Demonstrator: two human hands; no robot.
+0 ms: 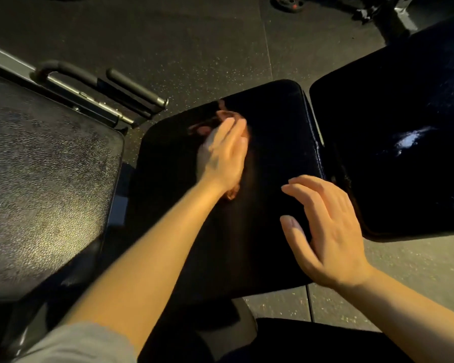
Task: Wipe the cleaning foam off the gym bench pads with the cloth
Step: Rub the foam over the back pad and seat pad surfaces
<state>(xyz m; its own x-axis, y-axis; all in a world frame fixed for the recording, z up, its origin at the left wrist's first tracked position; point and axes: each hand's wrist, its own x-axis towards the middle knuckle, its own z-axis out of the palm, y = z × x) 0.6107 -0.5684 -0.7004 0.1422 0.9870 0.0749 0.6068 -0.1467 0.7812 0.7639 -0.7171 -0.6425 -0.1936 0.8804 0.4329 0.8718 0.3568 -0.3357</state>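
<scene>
I'm looking down at the seat pad (268, 142) of the black gym bench, sitting centre frame, and my left hand (224, 155) is lying flat on its far left part, fingers stretched out and together, pressing on a reddish-brown cloth (215, 121) that is showing past my fingertips and again as a small fold near my wrist. The hand and cloth are both blurring, so I cannot make out just how the cloth is folded under the palm. My right hand (330, 231) is resting open on the near right part of the same pad, fingers spread and gripping nothing, with the fingertips lying close to the pad's right edge. Just beside that edge, across a narrow gap, the back pad (378, 113) is slanting off to the far right, and I'm seeing a white patch of foam (410, 138) on it, with thinner white streaks toward its far corner. To the left, a second textured pad (45, 179) is catching the light, with black grip handles (134, 87) on a metal frame beyond it. A dark speckled floor (181, 40) is showing behind everything, and a weight plate (288, 2) is lying at the far edge.
</scene>
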